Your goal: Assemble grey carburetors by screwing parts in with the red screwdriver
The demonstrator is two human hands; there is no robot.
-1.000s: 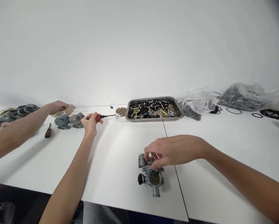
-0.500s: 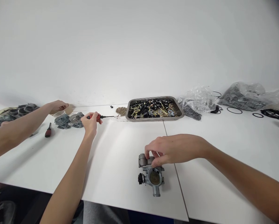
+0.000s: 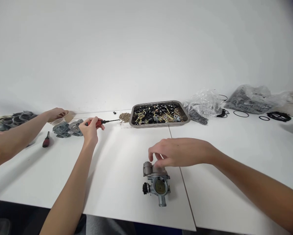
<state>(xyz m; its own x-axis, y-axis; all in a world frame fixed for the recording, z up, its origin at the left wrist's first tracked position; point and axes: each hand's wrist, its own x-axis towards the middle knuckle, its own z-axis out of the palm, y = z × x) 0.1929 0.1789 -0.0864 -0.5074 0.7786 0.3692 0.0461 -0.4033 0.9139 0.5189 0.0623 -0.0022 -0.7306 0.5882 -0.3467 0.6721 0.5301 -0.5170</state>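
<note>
In my left hand (image 3: pixel 89 129) is a screwdriver (image 3: pixel 99 123) with a red and black handle. Its dark shaft points right, toward a small pile of brass-coloured parts (image 3: pixel 124 117). My right hand (image 3: pixel 172 152) hovers just over the top of a grey metal carburetor (image 3: pixel 160 185), fingers curved and apart from the thumb, with nothing visible in them. The fingertips are slightly blurred. The carburetor rests on the white table, a black knob on its left side and a round brass-coloured disc facing me.
A metal tray (image 3: pixel 160 125) of mixed screws and black parts stands by the wall. Plastic bags (image 3: pixel 250 99) and black rings (image 3: pixel 241 113) lie right. At left, a co-worker's arm (image 3: pixel 21 133) reaches past carburetor bodies (image 3: pixel 61 129), a tape roll (image 3: pixel 69 116) and another screwdriver (image 3: pixel 46 141).
My right hand has lifted slightly off the carburetor, which stays on the table. The whole view has shifted a little. My left hand keeps the screwdriver.
</note>
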